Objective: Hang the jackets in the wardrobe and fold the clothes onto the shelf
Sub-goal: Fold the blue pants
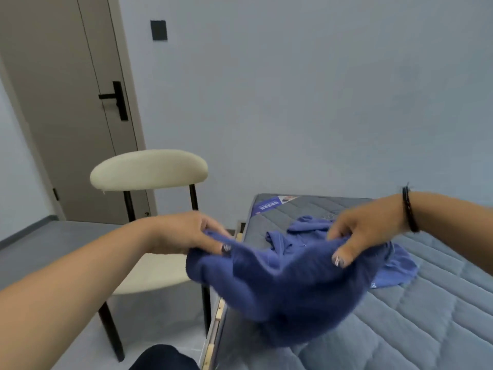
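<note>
I have the blue sweater point(280, 284) lifted over the near edge of the bed point(416, 316), my left hand point(192, 233) and right hand point(365, 231) each pinching its top edge, thumbs in front. The bulk sags unevenly between them, so my worry is a lopsided fold. A lighter blue garment point(306, 231) lies crumpled just behind; lowering carelessly could catch it. The chair point(149, 169) stands close on my left.

A blue label point(269, 205) is lying on the far corner of the mattress point(400, 316), showing a line of white characters, too small and blurred to read. A small white mark point(373, 285) is sitting on the lighter blue garment point(397, 271), also unreadable.
</note>
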The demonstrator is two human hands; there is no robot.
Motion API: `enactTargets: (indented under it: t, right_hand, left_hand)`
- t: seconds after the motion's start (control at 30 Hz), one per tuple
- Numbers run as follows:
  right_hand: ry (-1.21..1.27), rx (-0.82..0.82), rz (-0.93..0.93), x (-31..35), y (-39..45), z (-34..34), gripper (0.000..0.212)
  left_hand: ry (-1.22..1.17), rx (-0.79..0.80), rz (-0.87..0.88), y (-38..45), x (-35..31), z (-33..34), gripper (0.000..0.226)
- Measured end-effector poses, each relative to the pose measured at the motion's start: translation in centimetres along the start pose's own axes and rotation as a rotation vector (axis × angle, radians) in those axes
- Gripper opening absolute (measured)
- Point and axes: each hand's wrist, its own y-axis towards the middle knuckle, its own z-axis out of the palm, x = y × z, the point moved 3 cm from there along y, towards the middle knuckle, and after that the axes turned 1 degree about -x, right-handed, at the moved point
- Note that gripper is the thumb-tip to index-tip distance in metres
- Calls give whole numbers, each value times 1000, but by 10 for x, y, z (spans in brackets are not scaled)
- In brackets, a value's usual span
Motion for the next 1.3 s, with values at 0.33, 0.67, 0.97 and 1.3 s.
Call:
enactTargets:
  t: [0.33,0.67,0.97,1.3]
  right_hand:
    - [-130,338,314,-97,64,92,8]
    - [-161,-1145,295,-91,59,-254,30]
    - [124,-1660,29,-36,-85,-344,34]
    - [187,-1312,79,-100,-66,-124,30]
  left_hand:
    - [558,199,-223,87,57,70,22]
    - [200,-629,6,229,-85,-130,25]
    - [97,-1052,523,157,-270,-233,9]
    - [263,-750,375,111,-115,-35,6]
